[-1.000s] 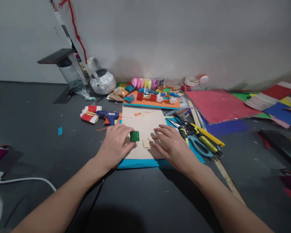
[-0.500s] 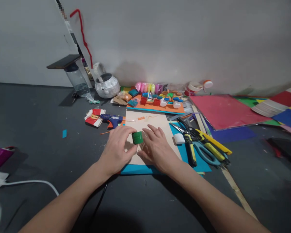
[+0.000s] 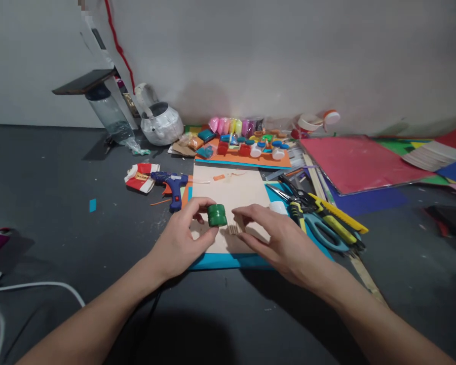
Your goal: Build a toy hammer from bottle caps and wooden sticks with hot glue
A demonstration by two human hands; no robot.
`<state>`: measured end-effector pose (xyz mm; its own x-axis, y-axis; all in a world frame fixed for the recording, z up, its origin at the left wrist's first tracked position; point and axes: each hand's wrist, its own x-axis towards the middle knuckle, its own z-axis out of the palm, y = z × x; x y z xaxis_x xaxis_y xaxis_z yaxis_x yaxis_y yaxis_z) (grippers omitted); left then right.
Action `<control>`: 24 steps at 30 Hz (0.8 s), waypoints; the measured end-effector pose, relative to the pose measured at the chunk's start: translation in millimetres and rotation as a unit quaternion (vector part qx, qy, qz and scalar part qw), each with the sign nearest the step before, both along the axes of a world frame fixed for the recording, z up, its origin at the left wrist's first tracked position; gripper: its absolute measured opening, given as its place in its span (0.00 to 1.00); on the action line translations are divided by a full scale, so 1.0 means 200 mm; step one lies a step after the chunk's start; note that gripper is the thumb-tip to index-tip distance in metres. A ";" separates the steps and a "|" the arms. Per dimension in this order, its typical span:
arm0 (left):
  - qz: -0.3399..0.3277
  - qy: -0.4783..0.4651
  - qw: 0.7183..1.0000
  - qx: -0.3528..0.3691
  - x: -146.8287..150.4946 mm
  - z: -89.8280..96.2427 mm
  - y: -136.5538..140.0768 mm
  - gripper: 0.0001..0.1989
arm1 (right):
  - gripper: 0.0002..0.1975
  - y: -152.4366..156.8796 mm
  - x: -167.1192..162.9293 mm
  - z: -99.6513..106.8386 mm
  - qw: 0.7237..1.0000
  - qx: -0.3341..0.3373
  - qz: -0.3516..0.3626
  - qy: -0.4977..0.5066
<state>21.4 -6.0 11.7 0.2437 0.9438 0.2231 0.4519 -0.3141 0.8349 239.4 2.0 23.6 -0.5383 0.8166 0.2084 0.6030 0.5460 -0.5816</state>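
Between the thumb and fingers of my left hand [image 3: 182, 235] is a pair of green bottle caps [image 3: 217, 215], stacked into a short cylinder above a beige sheet [image 3: 228, 191]. Just to their right, my right hand [image 3: 277, 233] is closed in a pinch on a small beige ribbed piece [image 3: 233, 224]; its exact kind is unclear, and my fingers cover part of it. The caps and the ribbed piece look apart. A white cap [image 3: 278, 207] sits behind my right hand, partly hidden. Under the beige sheet lies blue sheet material [image 3: 228, 261].
A blue glue gun [image 3: 173, 185] lies left of the sheet. Pliers [image 3: 296, 215], blue-handled scissors [image 3: 323, 234] and a yellow cutter [image 3: 340, 213] lie to the right. At the back stand a silver kettle [image 3: 162, 125] and an orange board [image 3: 243, 159] bearing small coloured parts.
My right hand has drawn back to the right from the green caps and now pinches the ribbed piece. My left hand keeps the caps. The camera view has shifted slightly.
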 end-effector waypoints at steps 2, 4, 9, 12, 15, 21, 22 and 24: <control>-0.010 0.003 1.000 -0.008 0.01 0.00 -0.01 0.16 | 0.11 -0.04 0.01 0.00 0.995 -0.058 -0.025 0.073; -0.021 0.036 0.999 0.004 0.01 0.00 -0.02 0.16 | 0.11 -0.06 0.02 -0.02 0.986 -0.101 -0.052 0.122; -0.064 0.129 0.988 0.059 0.01 -0.06 -0.01 0.15 | 0.09 -0.06 0.03 -0.08 0.982 -0.121 -0.083 0.117; -0.079 0.176 0.978 0.086 0.02 -0.08 0.00 0.12 | 0.09 -0.06 0.04 -0.11 0.989 -0.113 -0.072 0.065; -0.085 0.230 0.963 0.111 0.03 -0.09 0.01 0.12 | 0.08 -0.06 0.04 -0.12 0.995 -0.086 -0.059 -0.003; -0.082 0.280 0.947 0.134 0.02 -0.10 0.01 0.17 | 0.08 -0.06 0.05 -0.12 0.997 -0.004 -0.071 -0.036; -0.081 0.280 0.947 0.137 0.02 -0.10 0.01 0.17 | 0.08 -0.06 0.06 -0.12 0.997 0.006 -0.074 -0.036; -0.078 0.275 0.948 0.142 0.02 -0.10 0.01 0.16 | 0.09 -0.05 0.09 -0.11 0.996 0.026 -0.080 -0.037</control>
<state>24.4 -3.6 -9.2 0.5290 0.8072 0.2618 0.7237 -0.5902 0.3575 256.9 -8.8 1.6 -0.4184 0.8818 0.2177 0.7249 0.4686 -0.5050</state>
